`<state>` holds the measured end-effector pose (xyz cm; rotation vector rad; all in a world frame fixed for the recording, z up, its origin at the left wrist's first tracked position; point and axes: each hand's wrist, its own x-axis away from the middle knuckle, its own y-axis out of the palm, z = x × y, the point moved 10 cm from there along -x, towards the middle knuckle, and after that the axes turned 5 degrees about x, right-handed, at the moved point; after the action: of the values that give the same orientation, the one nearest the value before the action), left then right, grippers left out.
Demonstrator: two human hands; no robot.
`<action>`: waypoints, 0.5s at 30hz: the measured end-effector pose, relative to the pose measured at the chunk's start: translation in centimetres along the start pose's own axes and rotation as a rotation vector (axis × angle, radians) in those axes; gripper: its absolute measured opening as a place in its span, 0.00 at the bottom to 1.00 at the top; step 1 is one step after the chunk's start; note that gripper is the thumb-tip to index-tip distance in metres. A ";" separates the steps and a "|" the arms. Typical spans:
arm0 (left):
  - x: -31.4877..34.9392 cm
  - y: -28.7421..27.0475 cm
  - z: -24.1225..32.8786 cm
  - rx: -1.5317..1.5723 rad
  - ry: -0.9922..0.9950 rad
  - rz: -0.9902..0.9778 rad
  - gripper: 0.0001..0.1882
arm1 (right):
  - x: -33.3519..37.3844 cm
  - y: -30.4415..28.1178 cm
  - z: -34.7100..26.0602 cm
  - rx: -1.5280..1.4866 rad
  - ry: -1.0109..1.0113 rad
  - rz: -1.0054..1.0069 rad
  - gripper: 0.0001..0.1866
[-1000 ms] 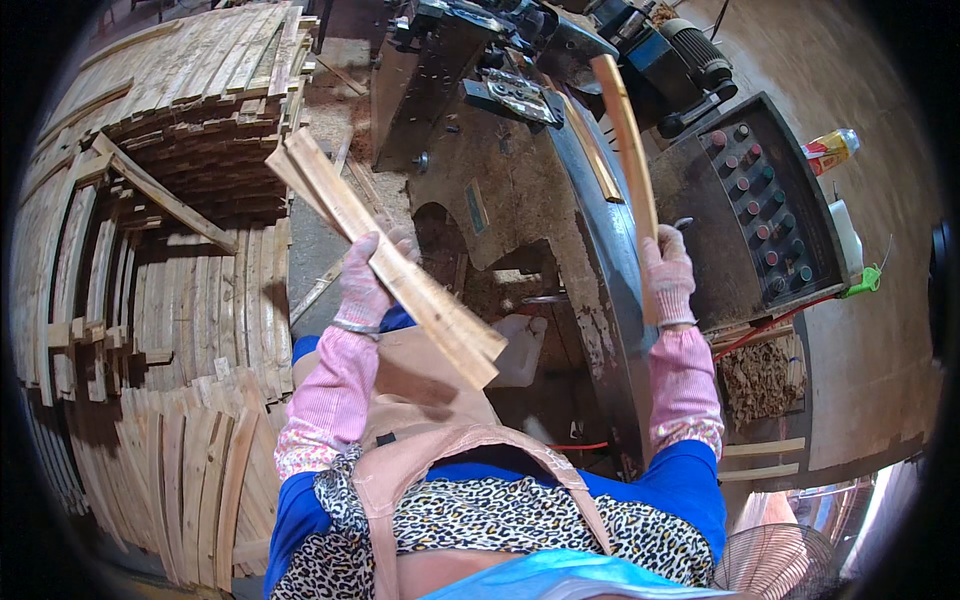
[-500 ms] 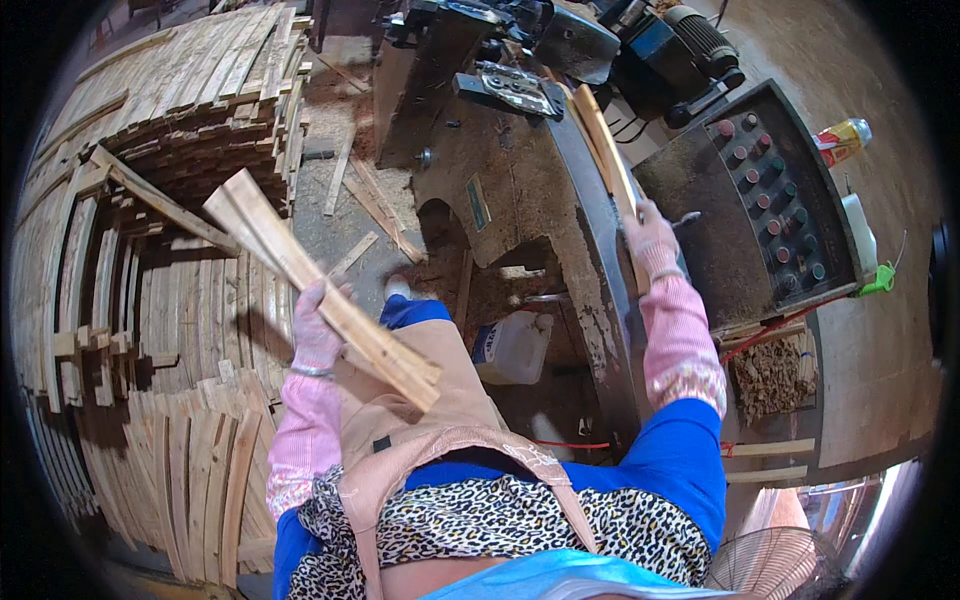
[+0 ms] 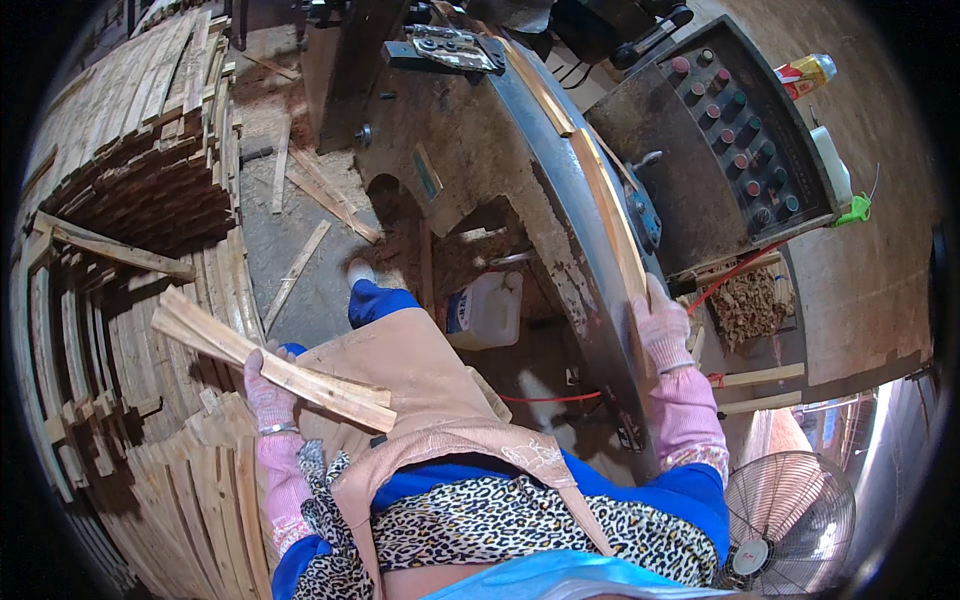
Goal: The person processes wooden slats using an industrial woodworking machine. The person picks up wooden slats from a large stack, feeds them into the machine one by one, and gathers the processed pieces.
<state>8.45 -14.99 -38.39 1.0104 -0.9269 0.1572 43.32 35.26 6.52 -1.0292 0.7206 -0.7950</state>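
Note:
My left hand point(image 3: 268, 388), gloved, is closed round a small bundle of wooden strips point(image 3: 300, 378) held across the front of my apron. On the right, my right hand point(image 3: 664, 328), also gloved, grips the near end of a single wooden strip point(image 3: 606, 205). That strip lies lengthwise along the metal bed of a machine point(image 3: 560, 190). Its far end meets the near end of another strip point(image 3: 535, 85), which runs on under the machine's head. Part of the right fingers is hidden behind the strip and hand.
Stacked wooden strips point(image 3: 130, 110) rise on the left, with more strips point(image 3: 200, 490) below. A control panel point(image 3: 735, 130) with several buttons stands right of the bed. Loose offcuts point(image 3: 296, 275) lie on the floor. A white jug point(image 3: 490, 310) sits under the machine; a fan point(image 3: 790, 515) stands behind right.
My right hand has come back toward me along the bed, and its strip now lies behind another one. The left hand with its bundle has moved down and left.

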 end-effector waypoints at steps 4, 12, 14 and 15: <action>-0.4 4.6 0.0 -0.087 0.063 -0.152 0.24 | -5.9 -1.3 -5.0 0.058 -0.063 0.029 0.23; 2.3 12.0 -1.6 -0.226 0.127 -0.271 0.20 | -17.5 0.0 -12.3 -0.033 -0.161 0.243 0.15; 2.7 11.2 -1.0 -0.211 0.172 -0.264 0.21 | -20.5 0.0 -13.0 -0.145 -0.169 0.332 0.12; 2.6 9.6 0.2 -0.217 0.185 -0.243 0.22 | -22.1 0.6 -14.2 -0.120 -0.166 0.247 0.13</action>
<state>5.02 -10.51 -30.15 0.8816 -0.6320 -0.0530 20.18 47.56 4.26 -1.0757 0.7425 -0.4518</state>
